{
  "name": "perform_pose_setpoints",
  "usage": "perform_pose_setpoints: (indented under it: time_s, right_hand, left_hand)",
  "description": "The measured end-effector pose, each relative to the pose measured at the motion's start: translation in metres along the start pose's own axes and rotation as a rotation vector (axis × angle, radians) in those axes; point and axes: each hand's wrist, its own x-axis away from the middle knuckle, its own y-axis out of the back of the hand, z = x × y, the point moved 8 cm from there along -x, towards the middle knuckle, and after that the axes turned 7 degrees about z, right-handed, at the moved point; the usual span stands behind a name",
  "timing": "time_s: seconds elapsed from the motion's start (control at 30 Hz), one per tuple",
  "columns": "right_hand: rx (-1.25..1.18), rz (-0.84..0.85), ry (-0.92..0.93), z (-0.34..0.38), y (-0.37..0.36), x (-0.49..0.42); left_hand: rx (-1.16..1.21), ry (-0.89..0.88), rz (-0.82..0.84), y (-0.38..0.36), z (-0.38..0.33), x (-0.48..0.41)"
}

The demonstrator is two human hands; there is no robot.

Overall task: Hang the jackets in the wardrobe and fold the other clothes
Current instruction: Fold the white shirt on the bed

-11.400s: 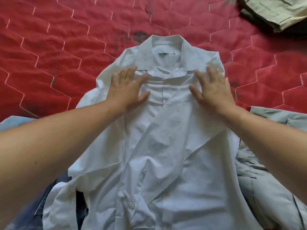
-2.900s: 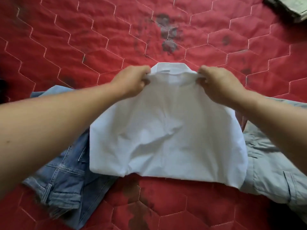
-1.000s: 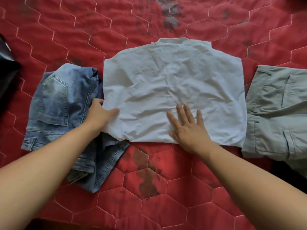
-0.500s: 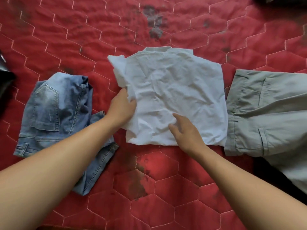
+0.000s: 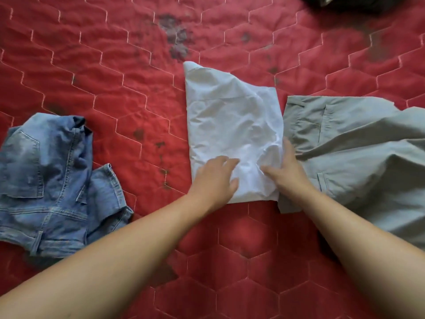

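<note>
A white shirt (image 5: 232,125) lies folded into a narrow upright packet in the middle of the red quilt. My left hand (image 5: 215,178) rests flat on its lower left part, fingers spread. My right hand (image 5: 285,169) lies on the shirt's lower right edge with the fingers stretched along it, touching the neighbouring grey-green trousers (image 5: 349,153). Neither hand grips the cloth. A blue denim garment (image 5: 53,183) lies crumpled at the left, apart from both hands.
The red quilted cover (image 5: 115,65) with hexagon stitching and dark stains spreads under everything. A dark item with a pale cloth (image 5: 345,1) shows at the top right edge. Bare quilt lies between the denim and the shirt.
My left hand has carried the shirt's left side over to the right, making the packet about half as wide. Both hands now lie flat on its lower part.
</note>
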Motion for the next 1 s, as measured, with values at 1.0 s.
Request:
perform_pose_setpoints:
  time_s: [1.0]
  right_hand:
    - [0.717,0.211,0.093,-0.005,-0.075,0.064]
  left_hand:
    - [0.362,0.361,-0.560,0.015,0.146,0.078]
